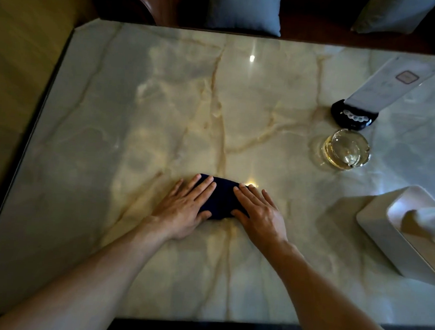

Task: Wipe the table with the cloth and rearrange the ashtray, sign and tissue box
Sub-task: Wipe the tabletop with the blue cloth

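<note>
A folded dark blue cloth (221,200) lies on the marble table (138,107) near its middle front. My left hand (185,206) rests flat on the cloth's left part, fingers spread. My right hand (259,214) lies flat on its right part, thumb against the cloth's near edge. A clear glass ashtray (346,149) stands at the right. Behind it a white sign (389,84) leans in a black base (351,116). The white tissue box (397,229), with a tissue sticking up, sits at the right edge.
A dark leather seat (125,1) with two blue-grey cushions (245,9) runs along the table's far side. The table's left edge borders a tan floor or wall. Bright light spots reflect on the glossy marble.
</note>
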